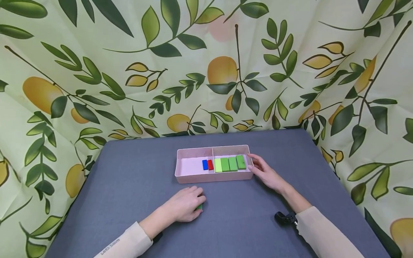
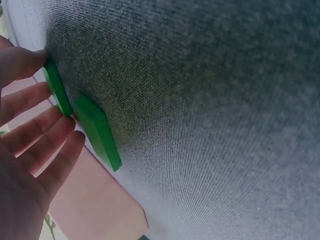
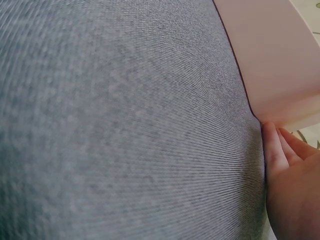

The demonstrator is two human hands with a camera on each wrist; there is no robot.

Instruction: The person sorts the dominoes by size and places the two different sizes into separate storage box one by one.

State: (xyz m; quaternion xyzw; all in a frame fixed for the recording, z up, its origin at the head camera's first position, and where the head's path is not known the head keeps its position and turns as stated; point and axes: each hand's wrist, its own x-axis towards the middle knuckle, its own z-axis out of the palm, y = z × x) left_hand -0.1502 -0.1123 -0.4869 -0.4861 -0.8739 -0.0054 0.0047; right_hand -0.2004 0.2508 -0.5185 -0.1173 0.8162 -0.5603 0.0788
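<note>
My left hand [image 1: 185,205] is low over the table in front of a pink box. It pinches a flat green block [image 2: 58,89] at the edges between thumb and fingers. Beside its fingertips, a second green block [image 2: 97,132] lies on the cloth in the left wrist view; in the head view the hand hides it. At the right end of the pink two-compartment box [image 1: 200,178], my right hand [image 1: 266,173] holds the end wall, thumb and forefinger over the rim. Its lower fingers [image 3: 274,150] touch the outside corner in the right wrist view.
Inside the box's right compartment stand several green blocks [image 1: 224,165] in a row. Left of the divider are a blue block [image 1: 204,165] and a red block [image 1: 210,165]. Grey cloth [image 1: 135,172] covers the table, and a leaf-and-fruit patterned curtain [image 1: 193,89] hangs behind.
</note>
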